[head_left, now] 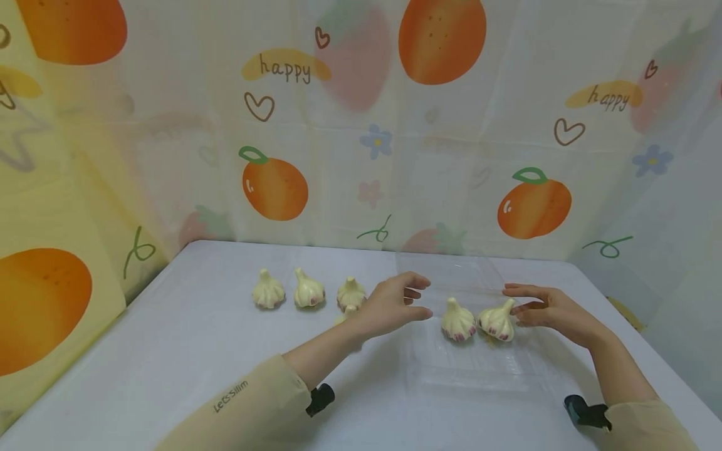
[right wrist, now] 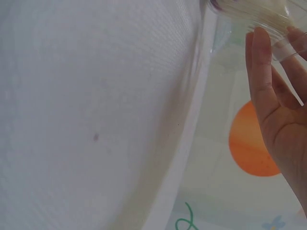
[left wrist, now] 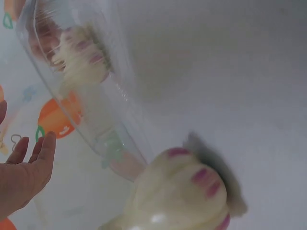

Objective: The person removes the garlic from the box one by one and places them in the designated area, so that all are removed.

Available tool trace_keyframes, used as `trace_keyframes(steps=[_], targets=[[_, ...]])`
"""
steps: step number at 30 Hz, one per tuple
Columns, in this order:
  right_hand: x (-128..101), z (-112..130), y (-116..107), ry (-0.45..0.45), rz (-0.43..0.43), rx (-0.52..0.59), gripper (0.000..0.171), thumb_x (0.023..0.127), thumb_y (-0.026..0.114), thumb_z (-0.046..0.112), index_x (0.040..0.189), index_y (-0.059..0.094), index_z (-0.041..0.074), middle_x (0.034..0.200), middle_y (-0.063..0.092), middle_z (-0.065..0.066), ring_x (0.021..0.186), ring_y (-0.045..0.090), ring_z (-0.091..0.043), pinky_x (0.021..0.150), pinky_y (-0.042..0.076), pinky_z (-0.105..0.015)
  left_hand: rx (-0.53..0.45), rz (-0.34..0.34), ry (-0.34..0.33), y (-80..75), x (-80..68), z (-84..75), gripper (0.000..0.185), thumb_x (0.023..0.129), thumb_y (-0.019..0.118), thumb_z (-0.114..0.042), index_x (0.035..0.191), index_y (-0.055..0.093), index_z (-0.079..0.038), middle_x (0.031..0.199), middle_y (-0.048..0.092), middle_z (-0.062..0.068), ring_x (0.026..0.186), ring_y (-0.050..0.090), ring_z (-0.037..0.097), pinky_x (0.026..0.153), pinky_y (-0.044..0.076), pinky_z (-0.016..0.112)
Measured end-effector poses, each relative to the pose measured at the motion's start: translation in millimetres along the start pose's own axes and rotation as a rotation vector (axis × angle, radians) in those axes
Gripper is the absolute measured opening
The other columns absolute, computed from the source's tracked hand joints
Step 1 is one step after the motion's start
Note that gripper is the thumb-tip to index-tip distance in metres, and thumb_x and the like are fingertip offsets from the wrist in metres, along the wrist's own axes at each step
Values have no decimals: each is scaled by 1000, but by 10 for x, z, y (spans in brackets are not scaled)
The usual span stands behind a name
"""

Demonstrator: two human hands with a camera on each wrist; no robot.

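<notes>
A clear plastic tray [head_left: 468, 369] lies on the white table [head_left: 186, 351] and holds two garlic bulbs [head_left: 458, 321] [head_left: 497, 321] side by side. My left hand [head_left: 420, 299] hovers over the tray's left edge, fingers relaxed and holding nothing. My right hand [head_left: 513, 299] reaches in from the right with straight fingers, right beside the right bulb; I cannot tell whether it touches it. Three more bulbs [head_left: 268, 290] [head_left: 308, 290] [head_left: 351, 293] stand in a row to the left. Another bulb [head_left: 344, 313] is mostly hidden behind my left wrist and shows large in the left wrist view [left wrist: 177, 196].
Fruit-patterned curtain walls [head_left: 361, 125] close in the table at the back and both sides. In the left wrist view, the tray [left wrist: 96, 110] shows one bulb [left wrist: 79, 57] through its wall. In the right wrist view, the right hand [right wrist: 278, 110] is by the tray rim [right wrist: 268, 21].
</notes>
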State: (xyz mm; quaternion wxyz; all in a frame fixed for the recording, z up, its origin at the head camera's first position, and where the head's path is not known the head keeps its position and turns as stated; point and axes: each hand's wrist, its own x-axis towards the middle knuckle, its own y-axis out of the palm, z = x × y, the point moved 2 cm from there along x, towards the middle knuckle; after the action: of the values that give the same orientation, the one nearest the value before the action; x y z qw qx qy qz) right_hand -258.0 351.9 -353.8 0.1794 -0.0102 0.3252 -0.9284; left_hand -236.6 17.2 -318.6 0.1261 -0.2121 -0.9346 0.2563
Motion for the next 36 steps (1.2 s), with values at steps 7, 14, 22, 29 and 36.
trace_keyframes(steps=[7,14,22,29,36], targets=[[-2,-3,2,-4,-6,-1,51,88,60,23,135,47,7,152,25,-19,104,59,0,82,53,-22,-9,12,-26,145,74,12,46,79,72,-24,122,55,-17,127,59,0,112,59,17,89,50,22],[-2,-1,3,-12,-1,11,51,88,60,22,135,47,6,152,25,-19,104,59,-1,82,54,-22,-59,7,-61,281,156,14,48,78,73,-23,122,55,-13,127,57,5,113,59,20,87,52,25],[5,2,-2,-5,-3,-12,52,88,60,23,135,47,7,152,25,-20,103,59,1,82,53,-21,-113,2,-160,430,255,-4,50,78,73,-22,121,55,-7,126,57,11,112,58,23,87,52,29],[2,10,-6,-2,2,-10,52,88,60,23,135,46,7,153,25,-18,103,60,-1,82,53,-21,-189,-38,-252,505,285,-11,48,78,72,-23,119,54,-4,124,56,13,111,54,26,90,49,39],[8,1,-4,-3,5,5,52,88,60,23,136,46,7,153,24,-20,103,60,1,82,53,-21,-223,-73,-335,619,362,28,47,75,75,-21,115,56,-3,122,56,16,108,56,29,92,48,43]])
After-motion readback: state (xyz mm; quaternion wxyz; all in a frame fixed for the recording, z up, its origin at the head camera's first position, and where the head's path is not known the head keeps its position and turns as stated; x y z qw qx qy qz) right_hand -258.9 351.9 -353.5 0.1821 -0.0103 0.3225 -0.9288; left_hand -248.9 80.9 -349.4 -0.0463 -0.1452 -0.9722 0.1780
